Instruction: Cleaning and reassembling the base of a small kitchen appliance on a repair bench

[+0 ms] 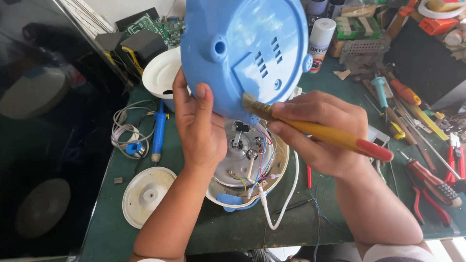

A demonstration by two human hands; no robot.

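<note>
left hand (196,127) grips blue cover (245,53), top cropped | right hand (318,133) clenches brush (320,130)

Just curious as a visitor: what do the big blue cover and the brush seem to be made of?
The blue cover looks like moulded plastic, smooth and slightly glossy, with formed slots and bosses. The brush seems to have a painted wooden or plastic handle, yellow with a red end, and pale bristles; the handle's core can't be told.

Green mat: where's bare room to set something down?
Free: the front-left corner of the green mat, below the white disc, and the front strip between the forearms, crossed by a white cord. Crowded: the right side with screwdrivers and pliers.
</note>
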